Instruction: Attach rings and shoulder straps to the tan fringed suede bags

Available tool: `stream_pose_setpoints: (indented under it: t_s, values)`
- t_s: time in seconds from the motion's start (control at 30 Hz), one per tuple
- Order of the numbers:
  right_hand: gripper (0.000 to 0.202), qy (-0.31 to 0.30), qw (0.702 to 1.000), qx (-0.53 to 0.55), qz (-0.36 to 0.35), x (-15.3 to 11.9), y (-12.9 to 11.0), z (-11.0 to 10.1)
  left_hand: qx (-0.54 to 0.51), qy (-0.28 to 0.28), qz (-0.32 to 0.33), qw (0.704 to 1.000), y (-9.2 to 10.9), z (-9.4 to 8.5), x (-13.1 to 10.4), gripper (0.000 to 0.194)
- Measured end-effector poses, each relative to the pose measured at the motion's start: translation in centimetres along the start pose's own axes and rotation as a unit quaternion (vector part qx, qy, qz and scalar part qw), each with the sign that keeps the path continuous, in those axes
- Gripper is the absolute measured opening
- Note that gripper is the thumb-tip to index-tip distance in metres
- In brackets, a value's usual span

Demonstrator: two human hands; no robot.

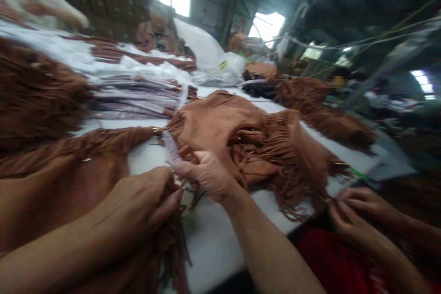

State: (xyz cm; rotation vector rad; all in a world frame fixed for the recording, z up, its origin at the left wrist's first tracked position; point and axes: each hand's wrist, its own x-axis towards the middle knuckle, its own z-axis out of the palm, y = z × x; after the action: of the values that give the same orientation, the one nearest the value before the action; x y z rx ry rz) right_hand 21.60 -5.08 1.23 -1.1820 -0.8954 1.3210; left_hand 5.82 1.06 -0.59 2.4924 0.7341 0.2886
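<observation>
In the head view a brown fringed bag [220, 115], suede-like, lies on the white table in front of me. Close to its left end, my right hand [210, 174] pinches a strap [169, 144] partly covered in pale wrapping. A small metal fitting shows by the fingertips. My left hand [148, 206] is closed just beside it, its fingers pressed together near a small gold-coloured piece that is too blurred to name. Under my left forearm lies another brown fringed bag [99, 170] with metal fittings, its tassels hanging by my wrist.
Wrapped straps [138, 96] lie in a bundle behind. A clear plastic bag [223, 66] and more fringed brown pieces [320, 105] stand further back. At right, a co-worker's hands [358, 211] work at the bag's fringed end. Another person [158, 34] is across the table [220, 234].
</observation>
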Motion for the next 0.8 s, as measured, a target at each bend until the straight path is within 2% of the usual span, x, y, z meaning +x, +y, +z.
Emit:
stream_pose_setpoints:
  t_s: [0.07,0.13,0.23,0.33,0.47,0.63,0.8]
  values:
    - [0.032,0.032,0.998,-0.022,-0.048,0.1,0.2,-0.3,-0.004,-0.017,-0.023,1.0,0.8,-1.1,0.3,0.022]
    - [0.029,0.023,0.996,-0.074,-0.036,0.3,0.6,-0.6,-0.034,0.001,-0.04,0.999,0.7,-1.8,0.6,0.023]
    - [0.028,0.004,0.994,-0.107,-0.025,0.5,1.1,-0.9,-0.084,0.007,-0.048,0.995,0.1,-2.0,0.6,0.022]
    - [0.026,0.006,0.99,-0.127,-0.065,0.3,1.3,-0.6,-0.091,-0.006,-0.041,0.995,-0.1,-1.8,0.3,0.027]
    - [0.028,-0.015,0.981,-0.179,-0.073,0.4,1.0,-0.3,-0.018,0.005,-0.023,1.0,0.2,-2.2,0.1,0.032]
    - [0.033,-0.024,0.979,-0.198,-0.037,0.4,0.3,-0.4,0.126,-0.029,0.033,0.991,1.1,-2.8,0.2,0.029]
    - [0.037,0.027,0.988,-0.15,-0.011,0.2,0.2,-0.4,0.13,-0.023,0.06,0.989,1.1,-2.8,0.2,0.03]
